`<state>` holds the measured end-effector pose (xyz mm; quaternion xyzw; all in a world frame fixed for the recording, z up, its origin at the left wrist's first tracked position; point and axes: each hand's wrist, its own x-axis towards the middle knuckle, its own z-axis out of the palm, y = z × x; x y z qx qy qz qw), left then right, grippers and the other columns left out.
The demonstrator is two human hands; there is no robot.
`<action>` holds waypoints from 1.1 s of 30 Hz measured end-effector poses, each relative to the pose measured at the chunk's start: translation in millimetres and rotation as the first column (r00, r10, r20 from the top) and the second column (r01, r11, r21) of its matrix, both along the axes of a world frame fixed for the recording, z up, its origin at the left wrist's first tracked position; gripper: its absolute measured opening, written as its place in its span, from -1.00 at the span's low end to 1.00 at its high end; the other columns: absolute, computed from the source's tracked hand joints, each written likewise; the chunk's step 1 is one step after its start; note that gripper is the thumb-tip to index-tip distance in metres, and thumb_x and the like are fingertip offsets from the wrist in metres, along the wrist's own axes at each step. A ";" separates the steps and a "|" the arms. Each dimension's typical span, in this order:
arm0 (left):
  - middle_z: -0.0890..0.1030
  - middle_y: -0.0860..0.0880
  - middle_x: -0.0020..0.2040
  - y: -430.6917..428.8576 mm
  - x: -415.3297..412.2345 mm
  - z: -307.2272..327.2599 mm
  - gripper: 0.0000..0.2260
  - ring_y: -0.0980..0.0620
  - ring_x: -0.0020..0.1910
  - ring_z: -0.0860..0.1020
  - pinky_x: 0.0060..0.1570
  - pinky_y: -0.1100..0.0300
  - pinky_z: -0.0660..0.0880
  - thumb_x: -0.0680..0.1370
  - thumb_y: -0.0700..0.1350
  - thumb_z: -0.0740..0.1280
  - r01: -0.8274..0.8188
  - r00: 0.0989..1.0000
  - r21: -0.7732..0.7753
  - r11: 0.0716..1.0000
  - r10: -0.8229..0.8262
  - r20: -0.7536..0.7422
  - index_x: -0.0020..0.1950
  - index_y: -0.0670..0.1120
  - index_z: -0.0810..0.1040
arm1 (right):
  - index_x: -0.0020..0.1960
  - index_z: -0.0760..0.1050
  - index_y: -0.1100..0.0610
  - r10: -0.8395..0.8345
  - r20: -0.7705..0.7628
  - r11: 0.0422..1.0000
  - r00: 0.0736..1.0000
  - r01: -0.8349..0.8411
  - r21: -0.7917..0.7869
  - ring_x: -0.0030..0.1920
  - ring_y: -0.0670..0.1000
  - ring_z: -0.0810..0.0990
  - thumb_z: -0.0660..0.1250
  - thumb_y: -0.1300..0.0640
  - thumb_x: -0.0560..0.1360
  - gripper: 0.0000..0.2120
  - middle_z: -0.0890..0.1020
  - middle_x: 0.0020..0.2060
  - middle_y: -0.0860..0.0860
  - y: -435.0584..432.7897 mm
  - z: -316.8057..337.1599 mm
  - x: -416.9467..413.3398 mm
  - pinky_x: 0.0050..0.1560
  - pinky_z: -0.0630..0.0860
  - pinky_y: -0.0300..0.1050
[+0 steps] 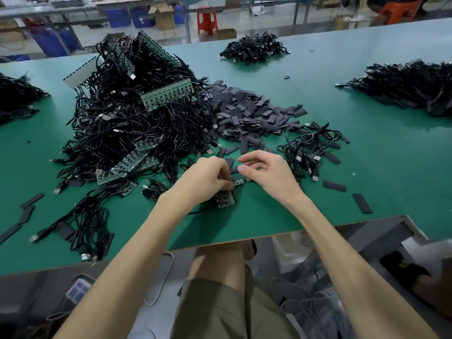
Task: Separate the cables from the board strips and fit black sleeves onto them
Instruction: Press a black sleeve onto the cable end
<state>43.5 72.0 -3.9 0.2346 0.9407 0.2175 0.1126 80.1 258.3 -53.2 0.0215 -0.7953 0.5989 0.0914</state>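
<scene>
Two hands were at work near the front edge of the green surface (367,167) when I looked through the head camera. The left hand (208,177) had its fingers (227,184) curled and pinched together on a small board piece (239,182), gripping it at its left end just above the surface. Its wrist was bent down, the back of the hand faced up, and the forearm came in from the lower left. Directly under that hand lay a short board strip section (225,200), flat on the surface and partly covered by the palm.

The right hand (266,172) was just beside the left, palm turned inward, with the forearm reaching in from the lower right. Its fingers (244,159) were loosely curled, thumb and forefinger slightly apart, and held nothing I could see. I could not tell whether its lower fingers touched the right end of the small board piece.

Behind and left of the hands rose a heap of black USB cables (127,123) with green board strips (168,94) tangled in it. The pile of black sleeves (244,113) lay behind the hands, touching that heap. A small bunch of cables (310,148) lay just right of the right hand, with loose sleeves (334,186) near it.
</scene>
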 end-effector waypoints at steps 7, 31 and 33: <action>0.64 0.04 -0.20 2.6 -2.3 2.5 -0.90 0.14 -0.23 0.58 -0.28 0.33 0.46 0.51 -0.07 0.53 -0.128 0.989 0.265 0.956 0.145 -0.044 -0.11 -0.03 0.63 | 0.16 0.63 0.22 -0.087 -0.026 0.986 0.996 0.083 -0.142 -0.09 0.00 0.68 0.35 0.11 0.66 -0.80 0.71 -0.05 0.11 0.4 4.2 1.4 -0.11 0.60 -0.17; 0.56 0.09 -0.13 -10.6 -4.2 -1.3 -0.84 0.08 -0.16 0.55 -0.17 0.09 0.47 0.54 0.07 0.48 -0.116 0.971 0.120 0.986 0.138 -0.194 -0.10 0.07 0.54 | 0.01 0.46 0.23 -0.171 -0.041 0.860 0.984 0.129 -0.494 -0.25 0.12 0.71 0.20 0.23 0.72 -0.86 0.72 -0.22 0.15 1.5 13.1 5.9 -0.30 0.59 -0.13; 0.58 0.13 -0.14 -14.7 -1.0 -0.7 -0.85 0.11 -0.16 0.56 -0.19 0.12 0.46 0.52 0.08 0.50 -0.094 0.987 0.049 0.994 0.099 -0.129 -0.14 0.10 0.57 | 0.05 0.45 0.27 -0.196 -0.052 0.832 0.979 0.138 -0.537 -0.24 0.12 0.71 0.20 0.25 0.71 -0.89 0.72 -0.23 0.14 1.9 12.2 4.4 -0.27 0.60 -0.13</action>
